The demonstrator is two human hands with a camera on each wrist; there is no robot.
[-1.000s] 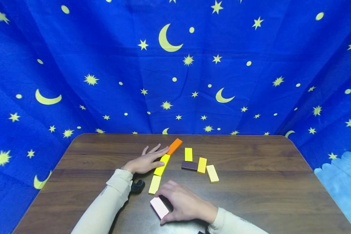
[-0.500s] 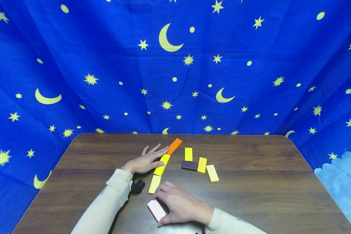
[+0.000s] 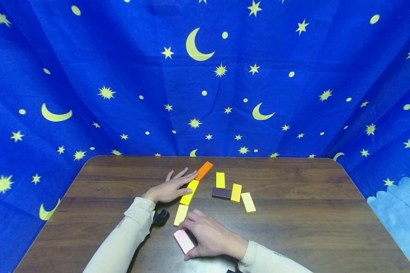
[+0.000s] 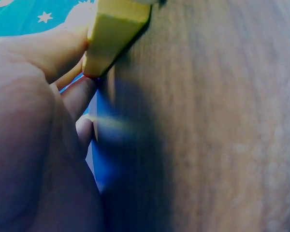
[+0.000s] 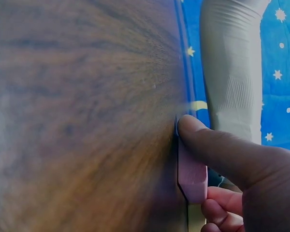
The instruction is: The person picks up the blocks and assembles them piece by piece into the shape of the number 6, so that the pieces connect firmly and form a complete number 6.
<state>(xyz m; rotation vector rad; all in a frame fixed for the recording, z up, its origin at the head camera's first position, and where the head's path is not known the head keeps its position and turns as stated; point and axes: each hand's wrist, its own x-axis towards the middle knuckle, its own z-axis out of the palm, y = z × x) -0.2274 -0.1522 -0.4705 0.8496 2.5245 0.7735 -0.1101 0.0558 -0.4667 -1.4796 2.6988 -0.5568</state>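
Between its thumb and fingers my right hand (image 3: 213,235) pinches a pink block (image 3: 183,242) by its two ends, low over the table. In the right wrist view, thumb and fingers sit at either end of that pink block (image 5: 192,174). The pale yellow block (image 3: 180,215) lies just beyond it, close to my right fingertips. A bright yellow block (image 3: 190,192) continues the slanted row, and an orange block (image 3: 204,171) forms its far end. My left hand (image 3: 171,188) rests along the row with fingers extended, index fingertip by the orange block and thumb on the bright yellow one.
Right of the row lie a small yellow block (image 3: 220,180), a dark brown block (image 3: 221,193), an amber block (image 3: 235,193) and a cream block (image 3: 248,203). A black strap piece (image 3: 161,217) is at my left wrist. Blue star-patterned cloth (image 3: 205,94) hangs behind the wooden table (image 3: 311,212).
My right hand has shifted slightly left with the pink block, then a little away from me, nearer the pale yellow block. The left hand and the other blocks have stayed in place.
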